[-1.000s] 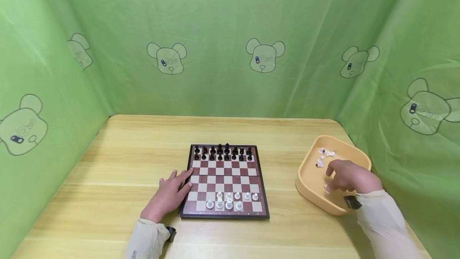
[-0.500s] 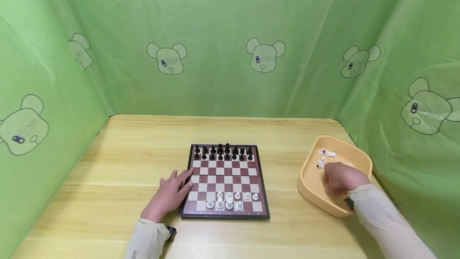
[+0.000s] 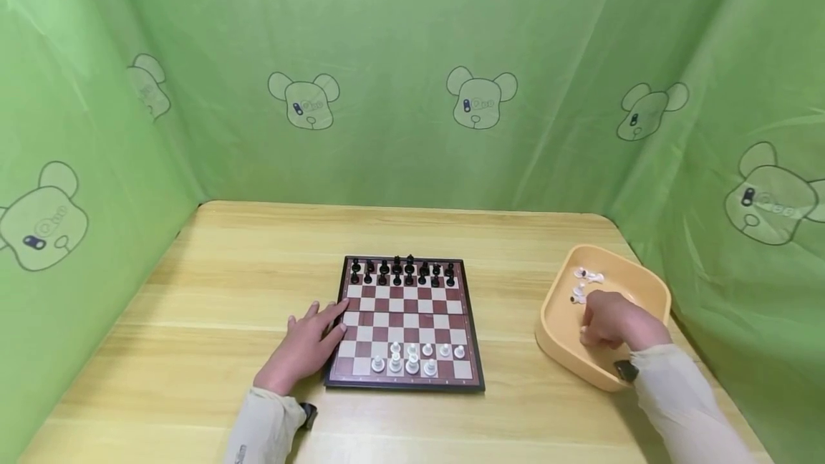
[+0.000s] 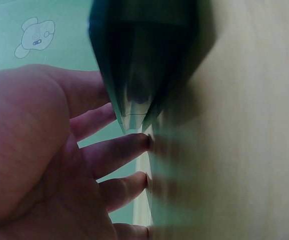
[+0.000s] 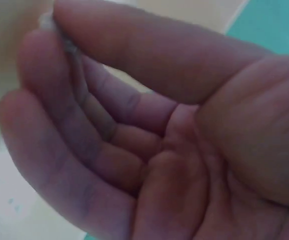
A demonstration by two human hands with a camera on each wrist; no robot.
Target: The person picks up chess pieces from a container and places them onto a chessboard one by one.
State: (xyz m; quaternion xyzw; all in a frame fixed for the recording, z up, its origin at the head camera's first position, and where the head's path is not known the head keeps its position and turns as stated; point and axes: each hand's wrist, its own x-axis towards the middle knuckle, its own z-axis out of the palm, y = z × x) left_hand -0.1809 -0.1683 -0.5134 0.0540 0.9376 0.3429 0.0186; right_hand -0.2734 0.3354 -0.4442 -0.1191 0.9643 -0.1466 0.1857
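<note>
The chessboard [image 3: 404, 319] lies on the table with two rows of black chess pieces [image 3: 409, 280] at its far side. Several white chess pieces [image 3: 412, 364] stand on its near side. My left hand [image 3: 301, 346] rests at the board's left edge, thumb and index finger over the rim; in the left wrist view the other fingers touch the tabletop. Inside the orange tray, my right hand [image 3: 620, 321] pinches a small white chess piece [image 5: 46, 21] between thumb and fingertips, most of it hidden by them. Beside that hand, loose white chess pieces [image 3: 594, 278] lie on the tray's floor.
The orange tray [image 3: 556, 346], with raised walls, stands at the right of the wooden table [image 3: 258, 249]. Green cloth [image 3: 399, 163] with printed bear heads encloses the table at the back and both sides.
My right hand's fingers have come together over a white chess piece that showed under them in the tray a second ago. The left hand and the pieces on the board keep their places.
</note>
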